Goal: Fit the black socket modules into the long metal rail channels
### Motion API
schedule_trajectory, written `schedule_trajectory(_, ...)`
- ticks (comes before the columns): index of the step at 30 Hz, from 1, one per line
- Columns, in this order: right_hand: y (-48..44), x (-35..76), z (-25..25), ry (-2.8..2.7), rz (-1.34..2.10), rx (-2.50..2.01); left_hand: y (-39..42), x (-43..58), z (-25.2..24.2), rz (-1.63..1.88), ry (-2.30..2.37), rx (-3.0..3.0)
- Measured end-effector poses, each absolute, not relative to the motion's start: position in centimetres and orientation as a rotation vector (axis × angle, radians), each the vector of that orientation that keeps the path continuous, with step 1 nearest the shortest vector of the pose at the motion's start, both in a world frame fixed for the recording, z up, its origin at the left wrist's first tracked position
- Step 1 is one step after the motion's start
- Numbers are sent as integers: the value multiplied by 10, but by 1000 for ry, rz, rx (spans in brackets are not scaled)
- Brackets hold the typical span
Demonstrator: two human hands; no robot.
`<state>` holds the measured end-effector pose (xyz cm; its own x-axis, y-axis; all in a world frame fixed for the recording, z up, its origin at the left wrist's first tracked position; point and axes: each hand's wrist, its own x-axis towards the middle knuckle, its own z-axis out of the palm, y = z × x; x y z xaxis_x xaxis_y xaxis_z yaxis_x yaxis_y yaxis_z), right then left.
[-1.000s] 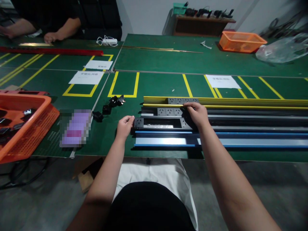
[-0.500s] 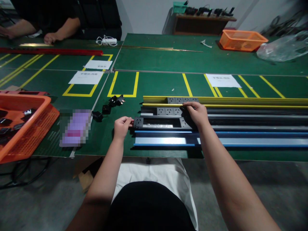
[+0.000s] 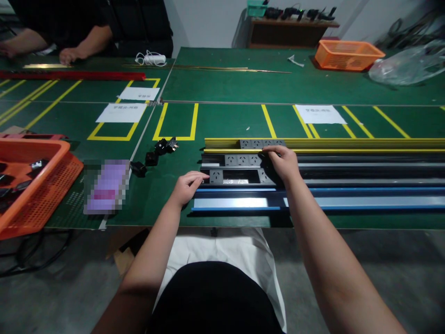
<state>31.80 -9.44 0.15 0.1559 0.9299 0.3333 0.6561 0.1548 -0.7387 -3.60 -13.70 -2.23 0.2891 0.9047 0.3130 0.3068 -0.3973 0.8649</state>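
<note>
A grey socket module (image 3: 216, 176) sits inside the left end of a black rail (image 3: 330, 182). My left hand (image 3: 187, 189) touches the module's left side with its fingertips, fingers stretched out and not wrapped round it. Another socket module (image 3: 264, 176) is farther along the same channel, partly under my right hand (image 3: 285, 163). That hand lies across the rails, its outstretched fingertips on the front edge of a yellow rail (image 3: 347, 150); its thumb is hidden. Several sockets (image 3: 243, 160) fill part of the black rail behind, and several more (image 3: 262, 144) sit in the yellow one.
A blue rail (image 3: 229, 208) lies nearest the table's front edge. Loose black modules (image 3: 152, 158) lie left of the rails, beside a blurred purple item (image 3: 107, 185). An orange basket (image 3: 52, 185) holds more modules. Across the table are a co-worker's hand (image 3: 69, 55) and another orange basket (image 3: 347, 55).
The socket module has slid right, from the black rail's open end to inside the channel. My left hand has followed it, going from a pinch to outstretched fingers. My right hand stays on the rails.
</note>
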Motion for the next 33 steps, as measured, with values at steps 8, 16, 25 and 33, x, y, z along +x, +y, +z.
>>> schedule_trajectory(8, -95, 317, 3, -1558, 423, -1579, -146, -19, -1, 944, 1064, 2056)
schedule_trajectory(16, -93, 319, -2, -1570, 402, -1567, -163, 17, 25, 631, 1243, 2261)
schedule_trajectory(25, -93, 320, -1, -1561, 412, -1564, -171, 57, 34, 472, 1329, 2300)
schedule_trajectory(33, -94, 318, 1, -1564, 408, -1572, -175, 60, 28, 450, 1339, 2379)
